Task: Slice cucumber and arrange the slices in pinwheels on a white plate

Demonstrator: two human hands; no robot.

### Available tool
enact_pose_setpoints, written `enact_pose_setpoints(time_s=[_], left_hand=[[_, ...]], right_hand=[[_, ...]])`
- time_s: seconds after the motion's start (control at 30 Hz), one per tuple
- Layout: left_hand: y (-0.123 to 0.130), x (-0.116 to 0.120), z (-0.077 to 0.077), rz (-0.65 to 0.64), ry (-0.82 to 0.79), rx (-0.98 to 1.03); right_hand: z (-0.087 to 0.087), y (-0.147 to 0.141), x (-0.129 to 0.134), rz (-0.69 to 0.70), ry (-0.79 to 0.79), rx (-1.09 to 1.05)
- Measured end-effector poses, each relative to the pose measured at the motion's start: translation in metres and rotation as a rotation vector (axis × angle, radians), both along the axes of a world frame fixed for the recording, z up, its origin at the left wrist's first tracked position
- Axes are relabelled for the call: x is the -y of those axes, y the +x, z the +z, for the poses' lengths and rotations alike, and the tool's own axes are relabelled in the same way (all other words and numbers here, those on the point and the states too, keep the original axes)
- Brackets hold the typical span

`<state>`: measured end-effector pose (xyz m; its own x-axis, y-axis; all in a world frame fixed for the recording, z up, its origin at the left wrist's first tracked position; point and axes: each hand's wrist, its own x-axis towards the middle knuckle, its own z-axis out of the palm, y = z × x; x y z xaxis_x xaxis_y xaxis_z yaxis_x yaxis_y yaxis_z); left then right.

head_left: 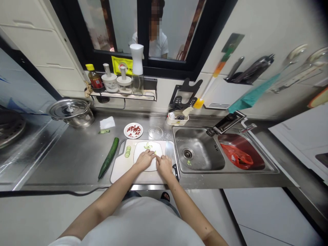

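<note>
Both hands meet over a white square plate (137, 150) on a pale cutting board (119, 172). My left hand (145, 160) has its fingers bent together at the plate's middle, close to a small green piece. My right hand (164, 164) touches the same spot from the right, fingers drawn together; what either holds is too small to make out. Thin cucumber slices (148, 146) lie on the plate's far part. A short row of cucumber slices (127, 151) rests on the board's left. Along the board's right side lies a knife (169, 149), and left of the board a whole cucumber (109, 159).
Behind the board are a small plate of red pieces (133, 130) and a white tissue (107, 122). A lidded pot (77, 116) stands at the back left. The double sink (202, 150) is right of the board, with a red bag (238, 157) in its right basin.
</note>
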<state>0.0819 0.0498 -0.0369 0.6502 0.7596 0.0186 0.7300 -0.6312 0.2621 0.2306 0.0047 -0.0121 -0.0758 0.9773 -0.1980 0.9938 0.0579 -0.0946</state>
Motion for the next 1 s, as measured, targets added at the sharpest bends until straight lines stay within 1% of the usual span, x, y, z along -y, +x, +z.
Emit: enact_pose_setpoints(time_s=[0.23, 0.43, 0.73, 1.0], left_hand=[[0.0, -0.008, 0.0, -0.01, 0.009, -0.015], [-0.001, -0.012, -0.002, -0.02, 0.002, -0.015], [-0.002, -0.008, -0.008, 0.019, 0.02, 0.026], [-0.001, -0.009, -0.008, 0.003, 0.025, 0.023]], right_hand=[[0.001, -0.001, -0.008, -0.013, -0.007, 0.006], [0.003, -0.001, -0.01, -0.027, -0.019, 0.008], [0.004, 0.003, -0.005, -0.015, -0.016, -0.005], [0.004, 0.003, -0.003, -0.01, -0.025, -0.002]])
